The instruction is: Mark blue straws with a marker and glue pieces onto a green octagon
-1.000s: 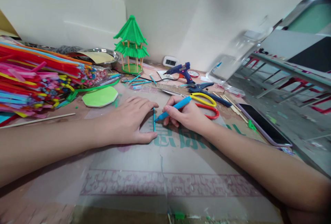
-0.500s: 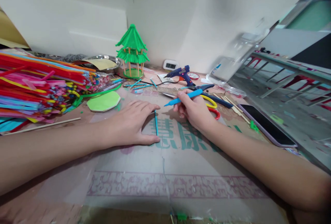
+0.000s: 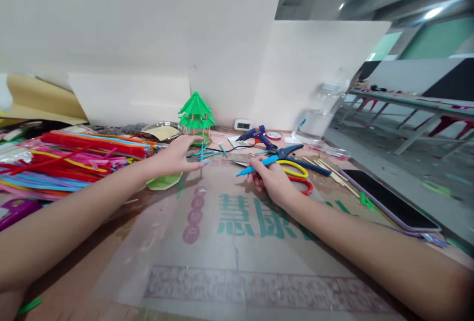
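Note:
My left hand (image 3: 180, 156) is reached forward over the far part of the work surface. Its thumb and index finger pinch a short thin blue stick (image 3: 202, 150) by its two ends. Just behind it stands a small green pagoda model (image 3: 196, 111) with a layered roof and thin posts, its lower part half hidden by the hand. In my right hand (image 3: 273, 180) is a blue pen (image 3: 258, 166), tip pointing left. Scissors (image 3: 301, 185) with yellow and red handles lie under and beside that hand. More short blue sticks (image 3: 215, 154) lie near the left fingertips.
Bundles of coloured pipe cleaners (image 3: 74, 163) lie at left, near a green octagonal piece (image 3: 165, 181). A glue gun (image 3: 258, 136), a small digital clock (image 3: 243, 124) and a clear bottle (image 3: 316, 116) stand at the back. A phone (image 3: 388, 198) lies at right, by wooden sticks (image 3: 335, 173).
My left hand has moved forward and left with the blue stick, from the sheet's middle to near the pagoda. The view has tilted up. My right hand still holds the pen.

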A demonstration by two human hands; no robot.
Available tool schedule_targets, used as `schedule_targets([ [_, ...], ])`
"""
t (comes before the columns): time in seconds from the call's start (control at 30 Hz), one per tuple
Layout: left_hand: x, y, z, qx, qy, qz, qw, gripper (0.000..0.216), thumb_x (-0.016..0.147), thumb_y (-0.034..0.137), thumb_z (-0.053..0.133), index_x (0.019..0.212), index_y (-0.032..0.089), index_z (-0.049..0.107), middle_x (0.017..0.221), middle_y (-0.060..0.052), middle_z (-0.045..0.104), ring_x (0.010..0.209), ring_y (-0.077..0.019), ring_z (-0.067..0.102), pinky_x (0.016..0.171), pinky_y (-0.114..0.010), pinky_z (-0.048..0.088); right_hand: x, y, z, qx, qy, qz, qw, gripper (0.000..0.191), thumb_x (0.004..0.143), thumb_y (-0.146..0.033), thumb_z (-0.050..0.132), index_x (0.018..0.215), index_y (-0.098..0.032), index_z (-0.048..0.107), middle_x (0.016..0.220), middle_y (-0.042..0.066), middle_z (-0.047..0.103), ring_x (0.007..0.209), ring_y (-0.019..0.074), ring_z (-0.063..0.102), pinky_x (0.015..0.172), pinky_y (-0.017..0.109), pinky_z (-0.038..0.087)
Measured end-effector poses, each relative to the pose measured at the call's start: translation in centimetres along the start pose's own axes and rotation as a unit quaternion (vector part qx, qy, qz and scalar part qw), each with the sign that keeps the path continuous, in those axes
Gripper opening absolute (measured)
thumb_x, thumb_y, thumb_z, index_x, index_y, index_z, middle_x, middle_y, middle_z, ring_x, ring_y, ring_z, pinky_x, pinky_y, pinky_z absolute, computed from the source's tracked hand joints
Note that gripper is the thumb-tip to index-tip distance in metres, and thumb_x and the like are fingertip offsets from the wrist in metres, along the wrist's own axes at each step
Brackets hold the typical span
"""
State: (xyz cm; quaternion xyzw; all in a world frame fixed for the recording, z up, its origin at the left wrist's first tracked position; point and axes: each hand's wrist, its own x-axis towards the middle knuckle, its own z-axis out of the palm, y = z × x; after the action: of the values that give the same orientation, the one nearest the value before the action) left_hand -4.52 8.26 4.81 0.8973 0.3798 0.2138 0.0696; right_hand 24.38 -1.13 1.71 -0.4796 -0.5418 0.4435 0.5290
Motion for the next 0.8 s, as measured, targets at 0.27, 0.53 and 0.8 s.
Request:
schedule_targets([
  [0.27, 3.5, -2.5, -0.3, 0.009, -0.099, -0.013, 0.995, 0.083, 0.077, 0.051, 0.073, 0.149, 0.013, 0.055, 0.159, -0.018, 0.055, 0.147, -0.0349, 0.050, 0.124, -0.045, 0.038, -0.5, -0.7, 0.2, -0.014, -0.009, 0.007, 1.000, 0.045, 0.083, -0.061, 0.074, 0.077, -0.022, 0.054, 0.054, -0.002, 0.062, 0.040, 0.0082, 0.042, 0.035, 0.018, 0.034],
  [0.53, 4.2, -2.0, -0.9, 0.057, -0.112, -0.093, 0.988, 0.055, 0.100, 0.047, 0.055, 0.145, 0.017, 0.062, 0.146, -0.011, 0.068, 0.132, -0.0297, 0.065, 0.111, -0.034, 0.050, -0.4, -0.5, 0.1, -0.010, -0.014, 0.014, 1.000, 0.044, 0.085, -0.061, 0.072, 0.079, -0.021, 0.054, 0.055, -0.002, 0.064, 0.040, 0.0076, 0.043, 0.036, 0.017, 0.033],
  [0.8, 6.6, 0.7, 0.3, 0.158, -0.178, -0.176, 0.955, 0.037, 0.103, 0.041, 0.068, 0.132, 0.018, 0.065, 0.134, -0.010, 0.066, 0.115, -0.0269, 0.068, 0.097, -0.047, 0.061, -0.3, -0.2, 0.1, -0.001, -0.017, 0.012, 1.000, 0.042, 0.085, -0.059, 0.072, 0.079, -0.021, 0.054, 0.057, -0.002, 0.065, 0.042, 0.0070, 0.042, 0.037, 0.017, 0.033],
])
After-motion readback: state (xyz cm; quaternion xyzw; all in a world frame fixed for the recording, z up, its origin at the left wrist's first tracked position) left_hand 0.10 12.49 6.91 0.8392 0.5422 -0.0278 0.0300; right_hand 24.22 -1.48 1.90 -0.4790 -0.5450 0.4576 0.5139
